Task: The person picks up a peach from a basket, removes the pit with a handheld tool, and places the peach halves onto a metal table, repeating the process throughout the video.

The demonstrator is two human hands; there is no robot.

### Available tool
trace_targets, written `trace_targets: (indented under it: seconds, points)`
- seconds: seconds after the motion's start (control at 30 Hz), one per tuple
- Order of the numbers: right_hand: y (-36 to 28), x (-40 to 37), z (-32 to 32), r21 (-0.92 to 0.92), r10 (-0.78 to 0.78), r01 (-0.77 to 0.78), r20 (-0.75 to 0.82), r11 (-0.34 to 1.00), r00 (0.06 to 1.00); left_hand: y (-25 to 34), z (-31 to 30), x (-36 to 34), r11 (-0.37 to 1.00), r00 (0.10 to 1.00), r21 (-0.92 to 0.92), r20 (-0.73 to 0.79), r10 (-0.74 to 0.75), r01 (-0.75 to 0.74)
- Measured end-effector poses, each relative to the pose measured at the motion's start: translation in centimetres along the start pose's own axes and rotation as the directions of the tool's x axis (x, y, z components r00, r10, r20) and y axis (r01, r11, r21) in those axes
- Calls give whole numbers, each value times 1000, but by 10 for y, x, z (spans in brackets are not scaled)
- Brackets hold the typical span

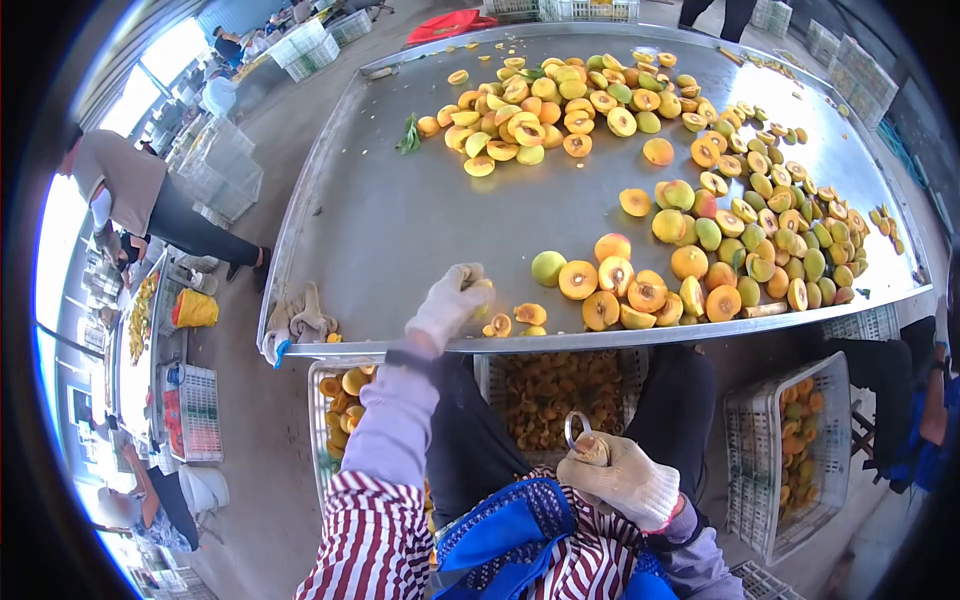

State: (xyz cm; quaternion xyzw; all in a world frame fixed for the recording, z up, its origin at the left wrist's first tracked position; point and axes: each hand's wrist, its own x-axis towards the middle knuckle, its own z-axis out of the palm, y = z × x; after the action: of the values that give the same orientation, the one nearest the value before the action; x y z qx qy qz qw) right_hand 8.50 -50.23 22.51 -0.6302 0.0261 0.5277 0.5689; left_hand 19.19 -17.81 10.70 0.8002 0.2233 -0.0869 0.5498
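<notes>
Blue cloth (482,537); R fingers (592,478) curled round ring tool (569,428); L fingers (460,285) closed, contents unclear; fruit (577,281) yellow-orange.

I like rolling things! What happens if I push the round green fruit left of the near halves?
The green fruit would probably roll, being round on a smooth-looking table. Pushed right, it would likely bump the cut halves.
</notes>
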Motion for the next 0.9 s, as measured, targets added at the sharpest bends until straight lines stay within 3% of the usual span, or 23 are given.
trace_targets:
  seconds: [0.03, 0.07, 0.1, 0.2, 0.23, 0.3, 0.33, 0.37, 0.43, 0.5, 0.57, 0.67, 0.73, 0.77, 0.83, 0.9]
  points:
    - [-1, 2, 1, -34, -63, 61, -49, 998, 997, 5, 2, -7, 1000, 1000, 0, 3, -1, 1]
    - [-2, 4, 3, -72, -125, 118, -92, 990, 988, 15, 5, -25, 918, 980, -392, 146, 136, -69]
    - [-6, 5, 6, -71, -118, 111, -90, 991, 989, 26, 10, -45, 684, 926, -727, 217, 310, -58]
    - [-19, 8, 12, -185, -178, 138, -221, 973, 959, 65, 31, -102, 608, 890, -794, 282, 359, 7]
    - [-19, 10, 14, -182, -173, 133, -225, 974, 959, 69, 38, -116, 682, 898, -727, 247, 364, -77]
    - [-16, 13, 17, -400, -411, 285, -277, 871, 869, 80, 51, -139, 612, 930, -791, 217, 295, -10]
    - [-13, 14, 18, -432, -496, 352, -285, 831, 820, 88, 56, -150, 626, 935, -778, 181, 305, -53]
    - [-12, 13, 20, -431, -494, 350, -287, 832, 821, 89, 58, -157, 626, 935, -778, 183, 304, -51]
    - [-11, 12, 23, -499, -622, 438, -294, 747, 726, 89, 60, -166, 633, 923, -771, 192, 333, -68]
    - [-14, 7, 24, -532, -614, 408, -295, 742, 732, 86, 65, -170, 625, 924, -778, 189, 331, -65]
    - [-16, 4, 26, -565, -606, 377, -294, 734, 739, 89, 65, -176, 689, 904, -708, 181, 387, -153]
    - [-13, 1, 26, -599, -585, 328, -301, 730, 753, 88, 74, -187, 631, 911, -763, 148, 386, -144]
    - [-8, 0, 24, -530, -658, 470, -246, 706, 712, 91, 82, -193, 604, 913, -782, 119, 391, -156]
    - [-8, -2, 24, -528, -658, 471, -247, 707, 711, 95, 86, -197, 577, 917, -800, 92, 389, -165]
    - [-8, -6, 22, -379, -506, 408, -207, 830, 837, 101, 85, -199, 547, 921, -819, 59, 385, -176]
    - [1, -2, 18, -288, -475, 417, -173, 862, 863, 106, 76, -194, 709, 893, -685, 201, 403, -167]
